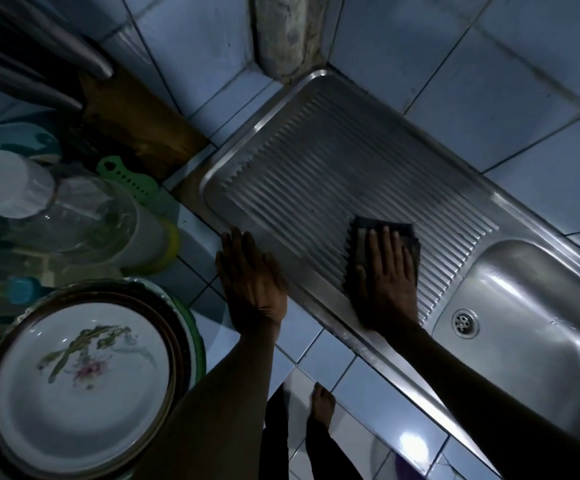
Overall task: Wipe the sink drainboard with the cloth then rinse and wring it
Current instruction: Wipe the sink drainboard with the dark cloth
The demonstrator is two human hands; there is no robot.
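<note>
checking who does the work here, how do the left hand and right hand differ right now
The right hand lies flat on the dark cloth, pressing it onto the ribbed drainboard; the left hand has nothing under it but surface. The right hand sits well inside the ridged area, while the left hand rests at the drainboard's near edge, partly over the tiled counter. Both are palm down with fingers straight.

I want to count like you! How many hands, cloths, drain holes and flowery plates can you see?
Hands: 2, left hand and right hand
Cloths: 1, cloth
Drain holes: 1, drain
Flowery plates: 1, plate
Total: 5
</note>
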